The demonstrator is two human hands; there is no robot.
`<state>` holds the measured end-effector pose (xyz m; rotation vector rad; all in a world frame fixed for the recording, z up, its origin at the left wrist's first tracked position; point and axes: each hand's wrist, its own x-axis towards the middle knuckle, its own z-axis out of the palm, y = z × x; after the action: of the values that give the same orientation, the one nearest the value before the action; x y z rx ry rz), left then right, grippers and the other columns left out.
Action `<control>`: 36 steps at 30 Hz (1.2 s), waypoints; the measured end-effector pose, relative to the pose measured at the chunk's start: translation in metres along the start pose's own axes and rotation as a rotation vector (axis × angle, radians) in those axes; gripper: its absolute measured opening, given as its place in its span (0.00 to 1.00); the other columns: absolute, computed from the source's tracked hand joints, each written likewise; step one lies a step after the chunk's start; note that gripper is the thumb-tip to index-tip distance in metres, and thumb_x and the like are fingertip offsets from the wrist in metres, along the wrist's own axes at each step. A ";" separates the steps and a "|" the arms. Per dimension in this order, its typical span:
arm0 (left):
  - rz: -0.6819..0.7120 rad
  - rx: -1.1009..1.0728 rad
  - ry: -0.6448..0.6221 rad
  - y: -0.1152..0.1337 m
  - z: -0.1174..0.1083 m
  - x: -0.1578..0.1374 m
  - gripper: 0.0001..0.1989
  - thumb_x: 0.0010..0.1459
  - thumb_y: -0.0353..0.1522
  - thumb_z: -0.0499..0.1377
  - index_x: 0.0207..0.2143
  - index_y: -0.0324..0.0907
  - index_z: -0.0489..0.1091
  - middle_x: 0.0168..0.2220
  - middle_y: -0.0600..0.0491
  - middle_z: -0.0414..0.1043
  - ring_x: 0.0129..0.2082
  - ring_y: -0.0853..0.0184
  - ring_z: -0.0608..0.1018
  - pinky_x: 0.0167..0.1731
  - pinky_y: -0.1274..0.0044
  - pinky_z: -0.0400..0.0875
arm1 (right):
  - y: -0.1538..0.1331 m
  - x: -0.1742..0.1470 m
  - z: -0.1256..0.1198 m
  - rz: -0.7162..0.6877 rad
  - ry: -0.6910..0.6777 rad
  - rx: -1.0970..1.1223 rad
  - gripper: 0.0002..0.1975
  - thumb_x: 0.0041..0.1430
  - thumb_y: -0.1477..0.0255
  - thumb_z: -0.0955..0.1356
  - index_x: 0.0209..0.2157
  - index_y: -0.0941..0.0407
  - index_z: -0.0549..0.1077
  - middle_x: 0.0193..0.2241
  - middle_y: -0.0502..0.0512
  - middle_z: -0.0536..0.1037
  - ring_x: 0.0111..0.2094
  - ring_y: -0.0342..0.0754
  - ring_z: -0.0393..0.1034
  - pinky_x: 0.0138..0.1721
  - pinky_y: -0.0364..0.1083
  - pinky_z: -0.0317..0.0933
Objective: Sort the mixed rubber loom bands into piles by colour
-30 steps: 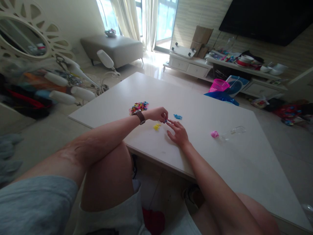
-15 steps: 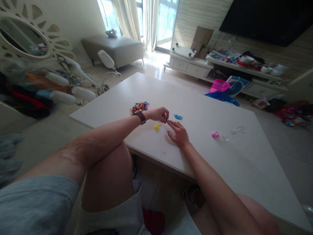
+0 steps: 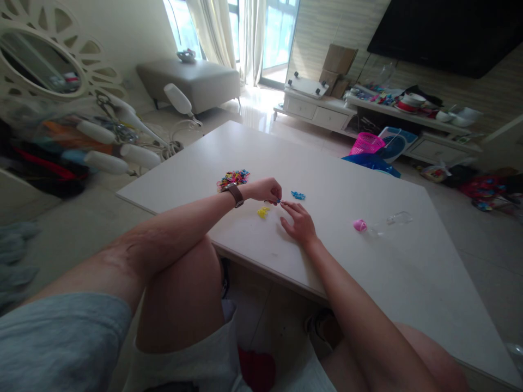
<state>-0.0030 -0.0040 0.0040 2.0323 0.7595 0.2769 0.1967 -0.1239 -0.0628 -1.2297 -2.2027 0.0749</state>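
Upper left: an oval mirror (image 3: 38, 60). Below it: a lamp (image 3: 141, 156) with several elongated white shades. Top, left of centre: a grey ottoman (image 3: 190, 84) carrying a bowl (image 3: 187, 56); pale curtains (image 3: 210, 27) hang behind. Upper right: a black TV (image 3: 441, 35). Below the TV: a long white cabinet (image 3: 300, 108), its left section supporting brown boxes (image 3: 340, 59) and a white board (image 3: 306, 86). Right of centre: a pink basket (image 3: 368, 143), in front of the cabinet.

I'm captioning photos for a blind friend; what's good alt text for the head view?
A left hand and right hand meet at a tiny blue piece over a white table. A yellow pile, a blue pile and a larger multicoloured pile lie nearby, a pink object further right.
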 end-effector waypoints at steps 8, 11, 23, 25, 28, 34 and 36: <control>-0.018 -0.068 0.022 -0.011 -0.005 0.004 0.04 0.49 0.26 0.63 0.30 0.36 0.76 0.26 0.49 0.80 0.27 0.69 0.80 0.27 0.82 0.71 | 0.000 0.000 0.001 0.020 0.022 0.013 0.24 0.63 0.69 0.64 0.61 0.52 0.68 0.59 0.56 0.72 0.57 0.56 0.66 0.62 0.58 0.61; -0.022 -0.064 0.028 -0.010 -0.005 0.004 0.04 0.49 0.26 0.63 0.30 0.36 0.76 0.26 0.49 0.80 0.27 0.69 0.81 0.28 0.81 0.72 | 0.001 0.000 0.002 0.033 0.025 0.004 0.24 0.63 0.69 0.64 0.61 0.52 0.68 0.59 0.57 0.72 0.58 0.56 0.66 0.62 0.58 0.62; -0.058 -0.008 0.082 -0.010 -0.004 0.003 0.05 0.47 0.25 0.64 0.30 0.36 0.77 0.24 0.51 0.79 0.25 0.69 0.80 0.27 0.82 0.70 | 0.001 0.000 0.004 0.041 0.029 -0.014 0.23 0.63 0.69 0.65 0.60 0.52 0.69 0.59 0.56 0.71 0.58 0.56 0.66 0.61 0.58 0.62; -0.100 0.045 0.147 -0.014 -0.009 0.002 0.05 0.46 0.24 0.64 0.29 0.36 0.77 0.24 0.52 0.79 0.25 0.70 0.79 0.26 0.82 0.69 | 0.001 0.000 0.004 0.051 0.036 -0.017 0.21 0.62 0.69 0.65 0.57 0.51 0.71 0.59 0.56 0.71 0.58 0.57 0.66 0.60 0.58 0.63; -0.164 0.133 0.184 -0.020 -0.016 -0.002 0.04 0.45 0.23 0.64 0.27 0.37 0.77 0.23 0.52 0.78 0.24 0.70 0.78 0.26 0.83 0.68 | 0.001 0.000 0.004 0.059 0.050 -0.014 0.19 0.62 0.69 0.65 0.54 0.51 0.73 0.58 0.56 0.72 0.57 0.56 0.67 0.59 0.57 0.65; -0.212 0.188 0.210 -0.023 -0.022 -0.007 0.04 0.44 0.23 0.65 0.25 0.38 0.77 0.21 0.54 0.77 0.23 0.70 0.77 0.24 0.84 0.65 | 0.000 0.000 0.005 0.063 0.062 -0.024 0.16 0.62 0.70 0.66 0.51 0.51 0.74 0.56 0.56 0.73 0.55 0.56 0.69 0.57 0.57 0.67; -0.218 0.209 0.204 -0.025 -0.021 -0.006 0.04 0.44 0.24 0.64 0.25 0.38 0.77 0.20 0.55 0.77 0.23 0.71 0.77 0.23 0.84 0.65 | 0.000 0.000 0.005 0.059 0.064 -0.022 0.16 0.62 0.70 0.66 0.50 0.51 0.74 0.56 0.56 0.73 0.55 0.56 0.69 0.57 0.57 0.67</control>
<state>-0.0280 0.0166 -0.0044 2.1131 1.1701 0.2926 0.1940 -0.1226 -0.0668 -1.2919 -2.1178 0.0350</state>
